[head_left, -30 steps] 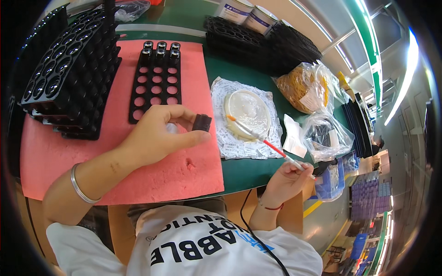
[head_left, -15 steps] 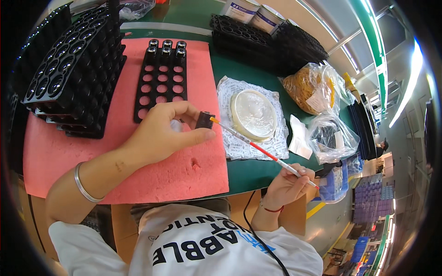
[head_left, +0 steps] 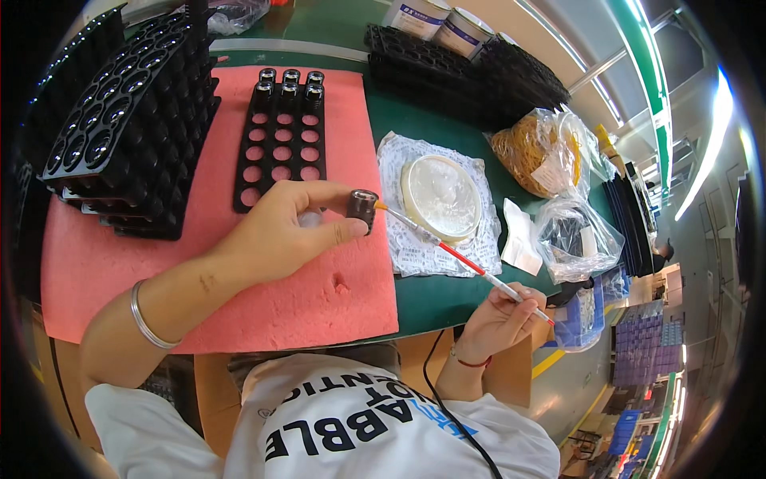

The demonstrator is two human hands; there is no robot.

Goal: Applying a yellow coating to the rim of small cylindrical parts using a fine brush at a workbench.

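Note:
Between thumb and fingers, my left hand (head_left: 291, 225) grips a small dark cylinder (head_left: 362, 211) with a shiny rim, above the edge of the pink foam mat (head_left: 263, 307). My right hand (head_left: 501, 321) holds a thin paintbrush (head_left: 467, 262) with a red and white handle. Its orange bristle tip meets the cylinder's right side. Past my left hand lies a black tray (head_left: 296, 137) with rows of round holes; several shiny-topped cylinders (head_left: 290, 85) stand in its far end. A round dish (head_left: 441, 198) of clear, glossy material rests on printed paper (head_left: 391, 172), right of the mat.
Stacked black trays (head_left: 132, 132) rise at the left. More black trays (head_left: 423, 76) and white-labelled cans (head_left: 459, 33) stand at the back. On the right are a bag of yellow-brown bands (head_left: 536, 156), a clear plastic bag (head_left: 578, 239) and a crumpled white tissue (head_left: 520, 238).
In my left fingers the cylinder has turned more upright, its shiny rim now facing up, and shifted slightly right. The brush tip has moved a little right with it.

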